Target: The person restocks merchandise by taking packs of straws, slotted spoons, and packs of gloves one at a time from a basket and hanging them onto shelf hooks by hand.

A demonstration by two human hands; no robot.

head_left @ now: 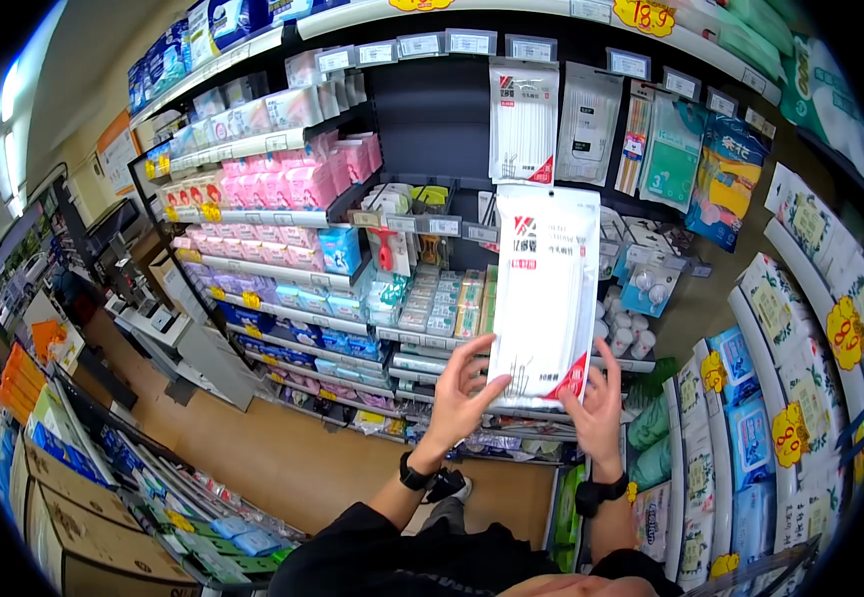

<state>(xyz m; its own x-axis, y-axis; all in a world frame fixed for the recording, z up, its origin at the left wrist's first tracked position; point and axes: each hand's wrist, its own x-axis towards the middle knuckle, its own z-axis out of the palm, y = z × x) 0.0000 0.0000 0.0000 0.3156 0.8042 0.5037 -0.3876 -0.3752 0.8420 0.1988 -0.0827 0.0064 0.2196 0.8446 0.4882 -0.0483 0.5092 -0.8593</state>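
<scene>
The left hand (467, 388) and right hand (596, 403) pinch the lower edges of a red-cornered white plastic packet (547, 308), held before the stocked shelves (432, 340). Its unsupported top could flop if either pinch loosens.

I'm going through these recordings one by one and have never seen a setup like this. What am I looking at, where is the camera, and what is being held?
There is no machine here, just a person's two bare hands. The single picture comes from a camera worn on their head, looking forward and down, so the view is round and curved.

The left hand and right hand hold a white packet near its bottom corners. A similar packet hangs just above it.

There is no worktable; goods sit on shelves or hang in front: pink packs to the left, a teal pack to the right.
</scene>
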